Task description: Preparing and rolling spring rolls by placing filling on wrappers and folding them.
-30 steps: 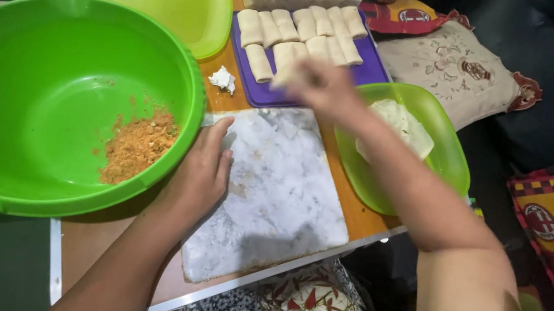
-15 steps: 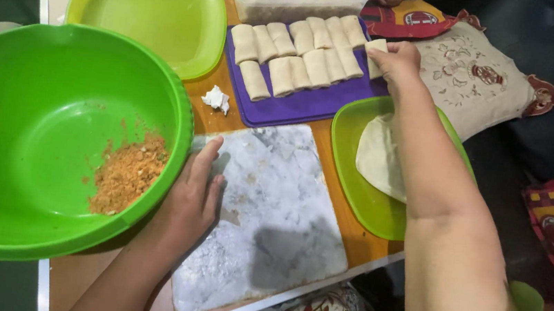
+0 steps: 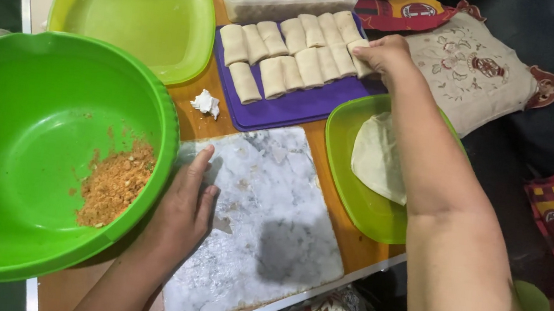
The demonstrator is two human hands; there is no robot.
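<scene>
The left hand [image 3: 184, 211] lies flat, palm down, fingers together and pointing up and away from the body, thumb tucked along its left side. Its forearm runs in from the lower left edge, bare, wrist straight. The right hand [image 3: 382, 55] is stretched far forward, knuckles up, fingers curled down and pinched together at the tips. The right arm is bare and nearly straight, rising from the lower right corner, the elbow low in the view and the forearm slanting up and leftward.
</scene>
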